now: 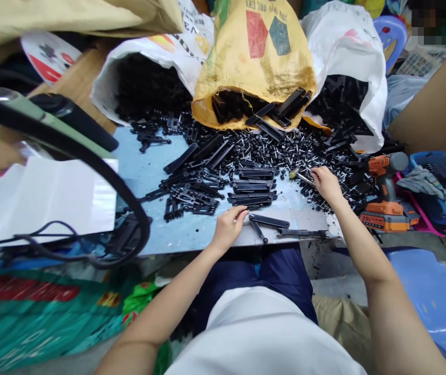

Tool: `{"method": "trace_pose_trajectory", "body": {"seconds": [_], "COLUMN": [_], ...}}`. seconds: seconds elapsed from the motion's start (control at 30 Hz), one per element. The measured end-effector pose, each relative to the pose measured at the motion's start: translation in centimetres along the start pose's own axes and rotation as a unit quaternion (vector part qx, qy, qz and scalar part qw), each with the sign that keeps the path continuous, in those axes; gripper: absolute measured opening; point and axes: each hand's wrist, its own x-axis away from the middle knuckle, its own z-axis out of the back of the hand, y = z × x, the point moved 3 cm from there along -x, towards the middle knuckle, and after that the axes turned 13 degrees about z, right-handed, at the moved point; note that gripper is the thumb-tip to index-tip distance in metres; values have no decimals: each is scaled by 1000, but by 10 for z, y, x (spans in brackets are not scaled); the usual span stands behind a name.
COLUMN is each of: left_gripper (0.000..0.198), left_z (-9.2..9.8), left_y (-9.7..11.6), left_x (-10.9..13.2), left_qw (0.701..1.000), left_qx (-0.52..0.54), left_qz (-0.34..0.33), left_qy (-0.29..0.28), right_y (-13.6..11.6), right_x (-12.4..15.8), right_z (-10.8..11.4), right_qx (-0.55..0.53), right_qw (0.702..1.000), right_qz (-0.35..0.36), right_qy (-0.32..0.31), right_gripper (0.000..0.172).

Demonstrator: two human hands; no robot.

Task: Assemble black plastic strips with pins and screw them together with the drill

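My left hand (pixel 228 227) is closed in a pinch at the table's front edge; whatever lies between its fingertips is too small to name. Right beside those fingertips is a black hinged part (pixel 270 221), its two arms spread in a V. My right hand (pixel 326 185) reaches to the edge of a pile of small black pieces and silver pins (pixel 270 153), fingers drawn together. Under its fingertips ends a thin metal rod (pixel 306 179) with a yellowish tip; whether the hand grips it cannot be made out. Folded black parts (pixel 252 186) lie stacked between the hands.
A dark flat tool (pixel 303 233) lies along the front edge. An orange cordless drill (pixel 385 192) stands at right. Yellow (pixel 254 57) and white sacks (pixel 348 47) spill black parts at the back. A thick black cable (pixel 101 166) arcs over the left side. A blue chair (pixel 426 291) is at right.
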Motion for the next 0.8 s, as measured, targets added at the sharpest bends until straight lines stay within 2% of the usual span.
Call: {"method": "trace_pose_trajectory", "body": {"seconds": [0.07,0.23,0.37,0.47,0.6,0.8], "left_gripper": [23,23,24,26,25,27], "left_z": [-2,-8,-6,-7,-15,-30], "left_y": [-5,-2,4,8,7,-7], "left_x": [6,6,3,3,7,15], "left_qw": [1000,997,986,972,963,957], "left_qx": [-9,-47,-106,-149,-191,-192], "left_qz": [2,-54,-131,-181,-186,-207], "left_qy": [9,18,1,-26,-29,-64], "right_y": [-18,-62,-77,-81,-88,-103], "right_x": [14,51,66,70,68,57], "right_z": [5,13,18,19,16,16], "right_qx": [-48,-142,-198,-223,-200,-122], "right_qw": [998,986,973,965,965,968], "right_qz": [20,30,34,21,12,70], "right_qy": [18,-78,-116,-134,-170,-210], "right_gripper": [28,21,18,15,10,11]}}
